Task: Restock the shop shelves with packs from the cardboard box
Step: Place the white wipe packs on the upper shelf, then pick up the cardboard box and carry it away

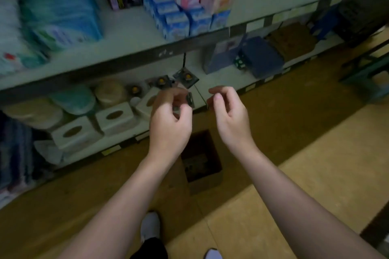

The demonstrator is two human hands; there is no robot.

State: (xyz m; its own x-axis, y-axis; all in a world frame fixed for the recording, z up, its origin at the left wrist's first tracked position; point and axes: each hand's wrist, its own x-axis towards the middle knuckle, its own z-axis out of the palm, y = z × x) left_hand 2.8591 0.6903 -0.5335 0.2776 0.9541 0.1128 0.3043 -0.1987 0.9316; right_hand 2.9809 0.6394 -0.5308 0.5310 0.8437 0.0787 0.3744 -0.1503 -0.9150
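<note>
I hold both hands in front of the lower shelf (229,82), straight above the open cardboard box (205,185) on the floor, I judge to keep each lift short. My left hand (170,115) pinches a small dark pack (190,99) by its edge, while my right hand (229,109) is curled, thumb near forefinger, too blurred to tell if it grips anything. I count three yellow-centred packs (186,78) already displayed, one hanging from a hook (184,59), and three white tissue boxes (114,114).

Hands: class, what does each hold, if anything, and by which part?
The left hand pinches a small dark pack by one edge. The right hand has curled fingers, but whether it holds anything cannot be told.
</note>
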